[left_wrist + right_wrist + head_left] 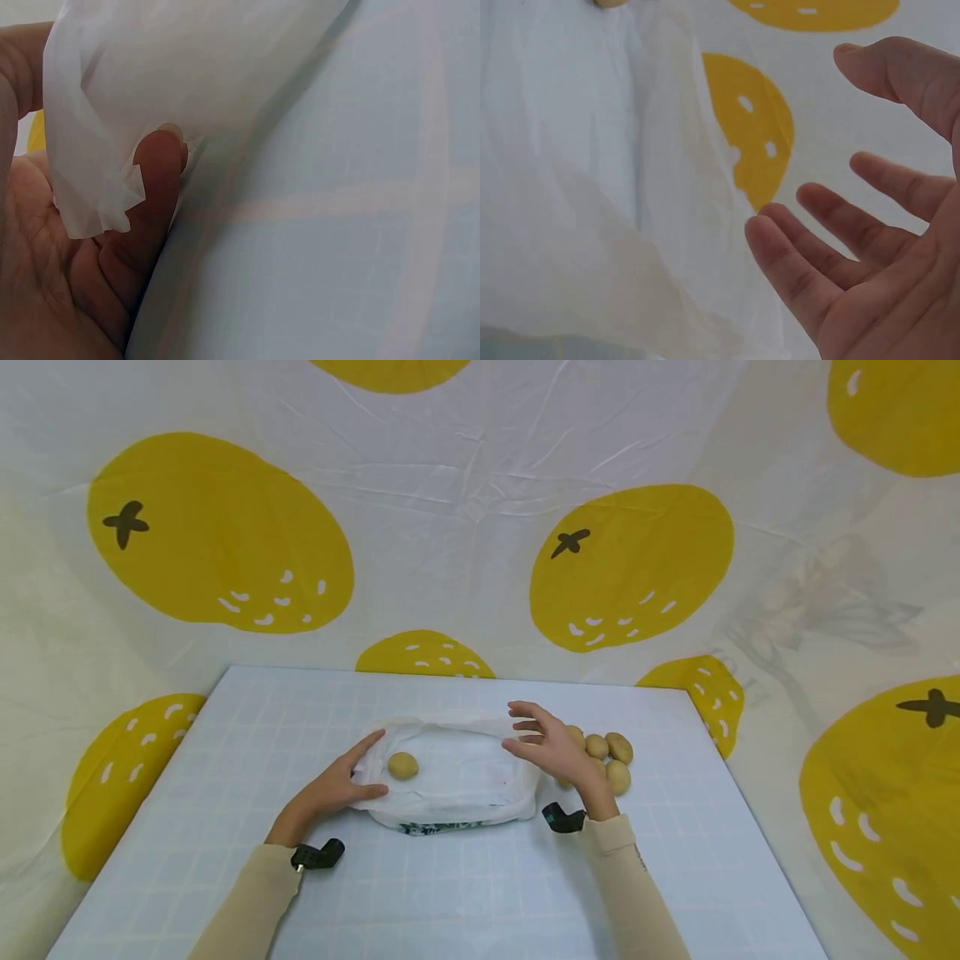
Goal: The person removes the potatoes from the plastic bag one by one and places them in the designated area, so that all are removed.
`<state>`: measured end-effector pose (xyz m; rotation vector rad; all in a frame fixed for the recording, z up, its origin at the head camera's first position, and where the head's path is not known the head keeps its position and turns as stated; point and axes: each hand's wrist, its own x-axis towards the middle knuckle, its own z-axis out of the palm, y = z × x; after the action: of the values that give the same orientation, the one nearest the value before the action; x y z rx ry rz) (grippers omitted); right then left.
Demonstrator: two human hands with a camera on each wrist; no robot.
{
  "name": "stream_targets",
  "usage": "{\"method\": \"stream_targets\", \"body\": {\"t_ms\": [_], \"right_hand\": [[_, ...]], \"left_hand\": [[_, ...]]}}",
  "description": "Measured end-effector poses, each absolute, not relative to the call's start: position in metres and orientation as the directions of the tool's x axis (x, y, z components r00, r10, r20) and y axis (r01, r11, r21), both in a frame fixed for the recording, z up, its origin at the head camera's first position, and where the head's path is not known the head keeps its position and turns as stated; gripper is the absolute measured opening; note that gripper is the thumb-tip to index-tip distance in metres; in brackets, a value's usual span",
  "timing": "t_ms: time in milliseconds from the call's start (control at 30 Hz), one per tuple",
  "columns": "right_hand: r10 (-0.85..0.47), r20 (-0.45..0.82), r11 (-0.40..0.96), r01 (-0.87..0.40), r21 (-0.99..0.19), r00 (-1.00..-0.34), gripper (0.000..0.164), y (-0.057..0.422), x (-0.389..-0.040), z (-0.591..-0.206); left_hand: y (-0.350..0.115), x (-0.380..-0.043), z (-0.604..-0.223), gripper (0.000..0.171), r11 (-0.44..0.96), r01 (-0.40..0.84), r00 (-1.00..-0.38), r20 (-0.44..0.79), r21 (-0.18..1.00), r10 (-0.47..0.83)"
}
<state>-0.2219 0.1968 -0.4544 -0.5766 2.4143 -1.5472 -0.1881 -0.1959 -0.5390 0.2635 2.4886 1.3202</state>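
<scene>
A white plastic bag [457, 815] lies spread out with its mouth facing up in the head view. One yellowish potato [402, 766] rests inside, toward the left end. At that end my left hand [337, 787] holds the rim, thumb and index finger spread along it. The left wrist view has the thin plastic [180, 67] between the fingers. Over the bag's right end, my right hand [553, 752] is raised with fingers apart and nothing in them. Several more potatoes [619, 747] sit just right of it, partly hidden by the hand and wrist.
A pale checked cloth [420, 910] covers the table. Behind it and on both sides hangs a white sheet [442, 543] printed with large yellow fruit. A black wrist camera [318, 855] is strapped to the left wrist, another camera [562, 818] to the right.
</scene>
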Motion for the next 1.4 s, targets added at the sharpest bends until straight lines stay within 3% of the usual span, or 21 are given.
{"method": "stream_targets", "body": {"t_ms": [767, 1400], "right_hand": [[-0.644, -0.063, 0.432, -0.295, -0.852, -0.762, 0.062, 0.122, -0.248, -0.46], [-0.673, -0.107, 0.476, -0.317, -0.82, -0.732, 0.06, 0.074, -0.255, -0.489]], "left_hand": [[-0.197, -0.189, -0.539, 0.1, 0.548, 0.022, -0.934, -0.179, 0.836, 0.311], [-0.197, -0.189, -0.542, 0.099, 0.549, 0.019, -0.935, -0.18, 0.836, 0.306]]}}
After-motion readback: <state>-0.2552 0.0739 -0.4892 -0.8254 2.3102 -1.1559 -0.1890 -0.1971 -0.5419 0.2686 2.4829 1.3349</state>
